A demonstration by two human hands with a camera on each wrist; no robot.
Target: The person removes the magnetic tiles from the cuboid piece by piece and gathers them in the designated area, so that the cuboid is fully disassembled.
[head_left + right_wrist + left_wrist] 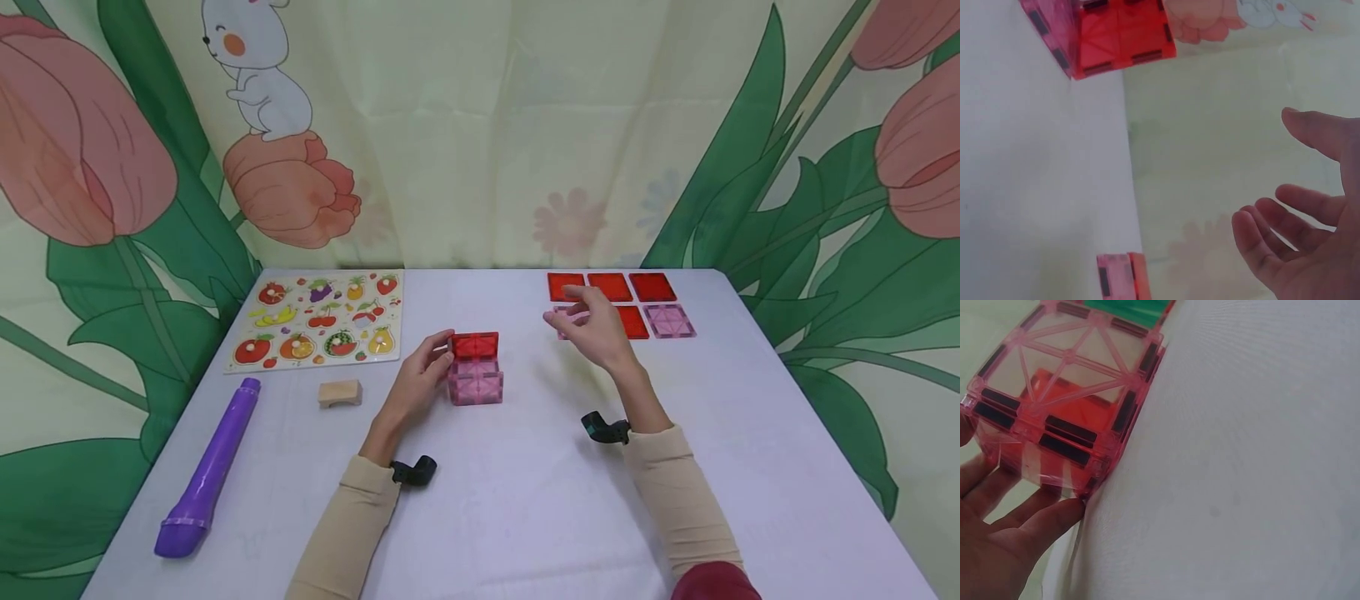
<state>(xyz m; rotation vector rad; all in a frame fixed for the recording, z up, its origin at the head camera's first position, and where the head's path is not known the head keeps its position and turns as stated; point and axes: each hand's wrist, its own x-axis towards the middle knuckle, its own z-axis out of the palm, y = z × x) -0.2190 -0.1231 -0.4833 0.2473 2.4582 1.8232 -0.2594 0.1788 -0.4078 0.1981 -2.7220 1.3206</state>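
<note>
A small box-like build of pink and red clear magnetic tiles (pixel 476 387) stands near the table's middle, a red tile (pixel 476 344) along its back. My left hand (pixel 417 377) holds the build at its left side. In the left wrist view, fingers (pixel 1047 528) lie against that side wall, partly seen through it. My right hand (pixel 597 331) hovers in the air by the tiles at the back right, holding nothing. Its thumb and loosely bent fingers (pixel 1260 247) stand apart in the right wrist view. It hides part of a pink tile (pixel 561 323) in the front row.
Loose tiles lie in two rows at the back right, among them a red tile (pixel 652 287) and a pink tile (pixel 670 321). Leftward are a fruit puzzle board (pixel 300 321), a wooden block (pixel 340 393) and a purple microphone (pixel 213 467). A printed curtain (pixel 465 150) hangs behind the table.
</note>
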